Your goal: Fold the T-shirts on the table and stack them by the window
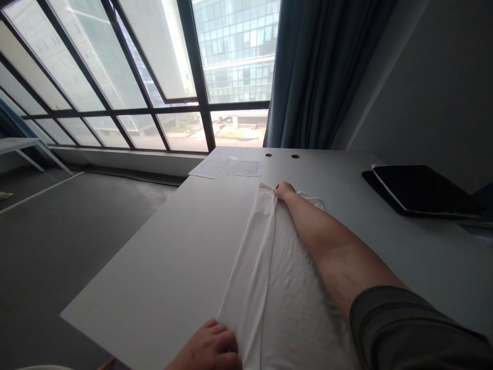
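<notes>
A white cloth garment (pixel 296 277) lies lengthwise on the white table, with a long strip along its left side folded over. Its exact kind I cannot tell. My right hand (pixel 284 191) reaches to the far end and pinches the cloth by the inner edge of the folded strip. Close to me, at the bottom of the view, my left hand (pixel 211 347) has its fingers curled at the near left edge of the garment, gripping it. Part of the garment is hidden under my right forearm, and its near end runs out of view.
Printed papers (pixel 227 167) lie at the far left of the table (pixel 154 267), near two round cable holes. A black laptop-like item (pixel 423 190) rests at the right. Beyond are windows (pixel 154 56) and a blue curtain (pixel 316 72). Grey floor (pixel 96 221) borders the table's left edge.
</notes>
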